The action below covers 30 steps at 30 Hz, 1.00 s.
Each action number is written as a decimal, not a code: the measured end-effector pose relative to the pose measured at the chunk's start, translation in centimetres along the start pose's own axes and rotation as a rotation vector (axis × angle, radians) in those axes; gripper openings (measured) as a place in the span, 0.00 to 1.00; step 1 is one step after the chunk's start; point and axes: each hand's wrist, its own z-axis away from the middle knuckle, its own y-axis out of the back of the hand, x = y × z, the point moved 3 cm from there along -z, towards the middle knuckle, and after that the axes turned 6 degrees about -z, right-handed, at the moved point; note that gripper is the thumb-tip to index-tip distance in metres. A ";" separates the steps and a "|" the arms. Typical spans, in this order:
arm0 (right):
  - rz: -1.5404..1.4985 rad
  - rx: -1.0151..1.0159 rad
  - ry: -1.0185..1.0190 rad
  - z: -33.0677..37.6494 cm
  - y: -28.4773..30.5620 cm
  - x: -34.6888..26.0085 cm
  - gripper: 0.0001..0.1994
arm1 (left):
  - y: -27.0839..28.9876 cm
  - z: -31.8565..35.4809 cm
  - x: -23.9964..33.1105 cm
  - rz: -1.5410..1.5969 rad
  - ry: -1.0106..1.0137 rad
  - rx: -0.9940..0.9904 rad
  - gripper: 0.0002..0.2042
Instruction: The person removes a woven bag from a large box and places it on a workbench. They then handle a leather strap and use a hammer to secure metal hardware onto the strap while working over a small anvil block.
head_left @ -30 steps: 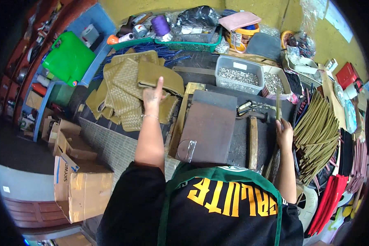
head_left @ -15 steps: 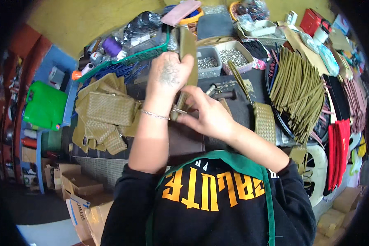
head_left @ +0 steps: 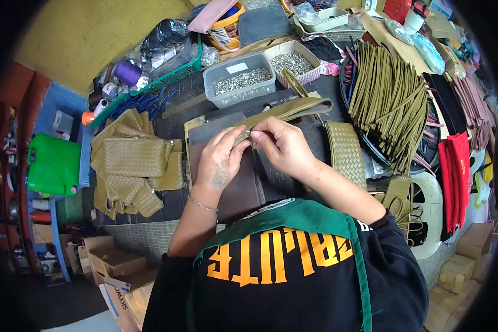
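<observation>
At left on the tabletop [head_left: 171, 130], stacked: olive woven pouches [head_left: 135, 157]. At centre, above a dark board [head_left: 243, 182]: folded olive leather-like piece [head_left: 293, 109], near end pinched in left hand [head_left: 222, 157] and in fingertips of right hand [head_left: 285, 146], far end extending up and right. Further right: olive woven panel [head_left: 346, 149], then bundled olive straps [head_left: 390, 99].
</observation>
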 end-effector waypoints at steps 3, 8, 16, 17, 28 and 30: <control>0.147 0.051 -0.087 -0.1 1.4 -0.4 0.07 | 0.7 0.1 1.1 -0.242 -0.149 0.108 0.11; 0.150 0.309 -0.380 -0.9 9.3 5.0 0.08 | 4.7 1.2 2.4 -0.350 -0.155 0.153 0.09; -0.631 -0.015 -0.422 -0.5 5.1 2.6 0.05 | 12.0 1.9 5.0 0.169 -0.249 -0.726 0.17; -0.652 -0.080 -0.381 -0.5 4.1 1.6 0.05 | 12.7 1.4 4.7 0.450 -0.325 -0.947 0.19; 0.113 -0.144 0.121 0.6 4.9 -2.7 0.07 | -0.8 -1.3 3.9 0.509 0.039 -0.465 0.09; 0.140 -0.127 0.132 1.4 5.7 -2.7 0.08 | -1.7 -0.1 4.9 0.738 0.171 -0.387 0.10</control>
